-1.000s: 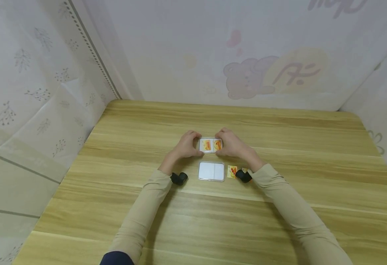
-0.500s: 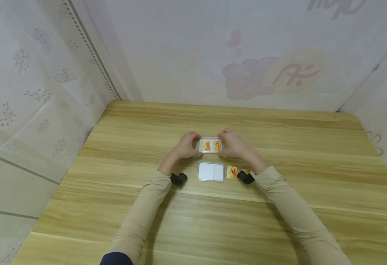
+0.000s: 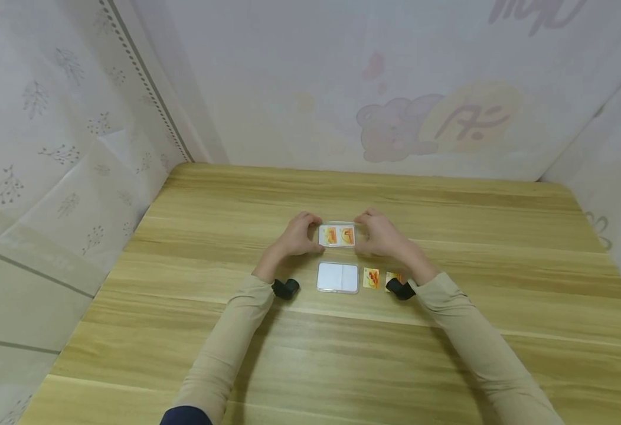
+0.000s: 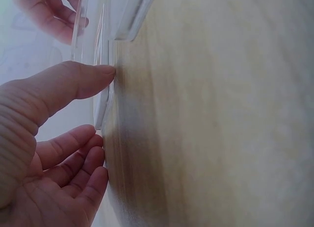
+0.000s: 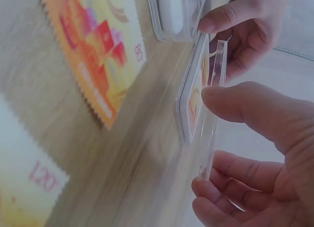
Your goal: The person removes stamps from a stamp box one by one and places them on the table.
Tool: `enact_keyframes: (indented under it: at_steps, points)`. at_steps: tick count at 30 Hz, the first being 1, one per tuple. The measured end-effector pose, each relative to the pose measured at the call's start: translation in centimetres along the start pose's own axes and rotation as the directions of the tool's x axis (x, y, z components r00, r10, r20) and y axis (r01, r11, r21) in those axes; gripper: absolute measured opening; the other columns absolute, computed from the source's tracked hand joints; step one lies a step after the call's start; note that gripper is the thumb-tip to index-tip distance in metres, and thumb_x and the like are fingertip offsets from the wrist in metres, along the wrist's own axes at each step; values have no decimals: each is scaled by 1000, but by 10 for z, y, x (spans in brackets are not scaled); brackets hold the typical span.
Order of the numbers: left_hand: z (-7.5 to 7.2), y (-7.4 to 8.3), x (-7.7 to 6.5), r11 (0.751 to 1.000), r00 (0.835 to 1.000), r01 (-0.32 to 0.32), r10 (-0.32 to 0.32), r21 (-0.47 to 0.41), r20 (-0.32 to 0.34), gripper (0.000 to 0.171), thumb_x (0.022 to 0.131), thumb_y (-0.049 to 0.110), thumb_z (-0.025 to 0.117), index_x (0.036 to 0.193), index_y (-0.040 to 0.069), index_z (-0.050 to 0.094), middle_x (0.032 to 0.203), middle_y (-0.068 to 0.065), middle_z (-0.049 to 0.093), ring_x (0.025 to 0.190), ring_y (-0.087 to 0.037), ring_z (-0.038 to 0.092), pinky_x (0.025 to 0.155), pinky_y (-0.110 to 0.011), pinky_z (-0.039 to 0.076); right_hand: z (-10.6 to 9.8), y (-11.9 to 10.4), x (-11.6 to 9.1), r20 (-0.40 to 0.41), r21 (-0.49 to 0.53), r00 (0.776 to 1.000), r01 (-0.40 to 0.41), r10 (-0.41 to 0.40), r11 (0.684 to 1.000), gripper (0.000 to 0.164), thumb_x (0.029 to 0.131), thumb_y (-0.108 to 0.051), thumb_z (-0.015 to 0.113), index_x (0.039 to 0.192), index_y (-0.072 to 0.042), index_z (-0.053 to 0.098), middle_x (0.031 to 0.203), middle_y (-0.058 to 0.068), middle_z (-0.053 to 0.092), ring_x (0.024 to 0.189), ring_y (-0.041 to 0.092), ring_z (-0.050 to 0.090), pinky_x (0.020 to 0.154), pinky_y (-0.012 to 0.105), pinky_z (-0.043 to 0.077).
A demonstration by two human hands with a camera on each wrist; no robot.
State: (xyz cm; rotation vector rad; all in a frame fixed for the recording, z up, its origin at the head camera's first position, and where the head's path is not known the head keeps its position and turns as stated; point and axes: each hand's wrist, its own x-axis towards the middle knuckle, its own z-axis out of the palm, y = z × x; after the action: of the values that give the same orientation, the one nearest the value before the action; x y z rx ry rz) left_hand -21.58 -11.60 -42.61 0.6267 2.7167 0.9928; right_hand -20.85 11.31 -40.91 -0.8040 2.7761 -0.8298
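A small clear-framed stamp case [image 3: 336,235] lies on the table with two orange-yellow stamps on its white insert. My left hand [image 3: 295,235] grips its left end, thumb on the near side and fingers on the far side. My right hand [image 3: 383,234] pinches a clear plastic lid [image 5: 213,114] between thumb and fingers. In the right wrist view the lid stands apart from the case at the right end, tilted. A second case [image 3: 337,277] with a blank white two-part insert lies nearer the front.
Two loose stamps lie right of the second case: one stamp [image 3: 371,278] in full view, the other stamp [image 3: 392,276] partly behind the black wrist camera [image 3: 399,289]. Another black camera [image 3: 286,289] sits at the left wrist. A printed cloth wall [image 3: 268,88] rises behind the wooden table [image 3: 289,366].
My right hand has shifted a little to the right, uncovering more of the case's right stamp and of the loose stamp below. The left hand stays almost where it was.
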Motion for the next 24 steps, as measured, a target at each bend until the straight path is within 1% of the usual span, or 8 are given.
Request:
enact_keyframes:
  at_steps: [8, 15, 20, 24]
  points:
    - [1, -2, -1, 1000, 1000, -6, 6, -11, -2, 60, 70, 10, 79, 120, -10, 53, 123, -21, 51, 117, -33, 45, 104, -40, 34, -5, 7, -8, 5, -1, 1000, -5, 5, 1000, 63, 67, -9, 74, 120, 16, 51, 117, 28, 52, 106, 38, 51, 94, 46, 43]
    - [1, -2, 0, 1000, 1000, -17, 17, -1, -11, 60, 70, 10, 79, 120, -10, 53, 122, -21, 52, 117, -33, 46, 104, -40, 34, -14, 10, -17, 5, 12, 999, -33, 33, 999, 65, 68, -9, 76, 122, 16, 49, 119, 29, 50, 103, 37, 52, 92, 47, 44]
    - [0, -1, 0, 1000, 1000, -2, 2, -4, -4, 61, 70, 10, 80, 121, -9, 53, 123, -21, 51, 118, -32, 46, 104, -39, 33, -19, 13, -24, 0, 21, 999, -42, 42, 999, 65, 70, -9, 78, 123, 16, 49, 120, 28, 50, 107, 40, 50, 94, 49, 42]
    - [0, -1, 1, 1000, 1000, 3, -3, 1, -1, 61, 70, 11, 80, 121, -9, 53, 123, -20, 51, 118, -32, 46, 104, -38, 33, -22, 17, -29, -6, 4, 999, -46, 46, 999, 64, 71, -9, 78, 122, 16, 49, 119, 29, 50, 108, 41, 50, 94, 50, 42]
